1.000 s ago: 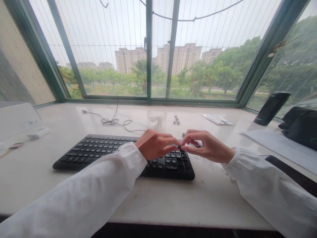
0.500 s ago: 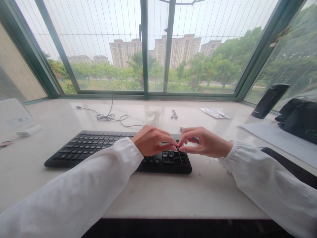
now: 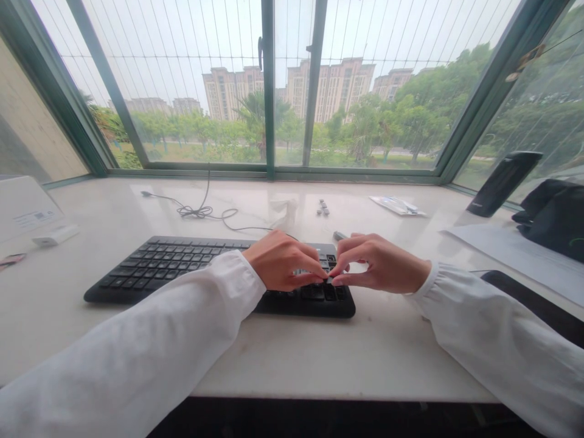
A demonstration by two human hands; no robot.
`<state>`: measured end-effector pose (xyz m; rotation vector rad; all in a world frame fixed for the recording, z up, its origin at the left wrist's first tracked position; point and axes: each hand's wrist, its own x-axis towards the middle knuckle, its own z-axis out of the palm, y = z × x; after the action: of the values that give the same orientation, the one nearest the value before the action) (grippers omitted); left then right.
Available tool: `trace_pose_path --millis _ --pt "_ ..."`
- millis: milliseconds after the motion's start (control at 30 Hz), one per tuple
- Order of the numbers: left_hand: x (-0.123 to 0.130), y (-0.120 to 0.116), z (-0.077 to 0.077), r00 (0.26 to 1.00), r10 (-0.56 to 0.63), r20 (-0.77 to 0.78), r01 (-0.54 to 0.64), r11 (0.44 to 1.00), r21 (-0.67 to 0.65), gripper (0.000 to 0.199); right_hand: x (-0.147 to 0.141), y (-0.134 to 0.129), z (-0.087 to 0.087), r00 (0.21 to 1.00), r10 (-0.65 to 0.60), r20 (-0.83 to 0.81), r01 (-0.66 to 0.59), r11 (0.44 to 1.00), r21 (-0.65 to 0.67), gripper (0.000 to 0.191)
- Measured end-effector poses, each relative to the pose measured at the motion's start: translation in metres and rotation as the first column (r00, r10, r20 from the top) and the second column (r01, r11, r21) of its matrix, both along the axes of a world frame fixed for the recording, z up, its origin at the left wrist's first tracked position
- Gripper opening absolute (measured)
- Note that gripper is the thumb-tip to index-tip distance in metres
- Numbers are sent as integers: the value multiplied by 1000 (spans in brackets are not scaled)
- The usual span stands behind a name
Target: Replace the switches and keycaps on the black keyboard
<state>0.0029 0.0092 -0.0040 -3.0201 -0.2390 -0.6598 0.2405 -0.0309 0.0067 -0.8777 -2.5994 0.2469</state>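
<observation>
A black keyboard (image 3: 150, 267) lies on the pale tabletop, with bare key sockets at its right end. Above that end my left hand (image 3: 289, 261) and my right hand (image 3: 371, 263) meet at the fingertips. Thumb and forefinger of each are pinched together on a small dark keycap (image 3: 329, 279), mostly covered by the fingers. Several loose keycaps (image 3: 323, 208) sit in a small group behind the keyboard. Just past my right hand's fingers, a small dark object (image 3: 339, 236) is partly hidden.
A black cable (image 3: 196, 212) lies coiled behind the keyboard, beside a crumpled translucent piece (image 3: 283, 213). Further right are a clear packet (image 3: 398, 205), a black upright box (image 3: 504, 182), dark cloth (image 3: 554, 216) and paper (image 3: 497, 249). A white adapter (image 3: 55, 236) stands left.
Both hands' fingertips have moved slightly toward me over the keyboard's right end and are now closed on the keycap. A socket behind them has come into sight.
</observation>
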Motion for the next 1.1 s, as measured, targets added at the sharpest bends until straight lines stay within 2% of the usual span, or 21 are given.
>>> trace_pose_path --millis 167,333,767,1100 --pt "-1 -3 2 1000 -3 2 3 1000 6 21 -1 -1 0 999 31 35 -35 993 116 20" --pt "0 -4 3 1000 -10 12 10 1000 1 21 -1 -1 -1 997 48 55 -56 985 166 21" --pt "-2 -6 0 1000 25 -7 -25 999 -35 22 -1 -2 1 995 81 62 -90 980 178 20" --pt "-3 -15 12 995 38 -89 -43 997 -59 23 -2 -1 0 994 86 70 -97 981 168 20"
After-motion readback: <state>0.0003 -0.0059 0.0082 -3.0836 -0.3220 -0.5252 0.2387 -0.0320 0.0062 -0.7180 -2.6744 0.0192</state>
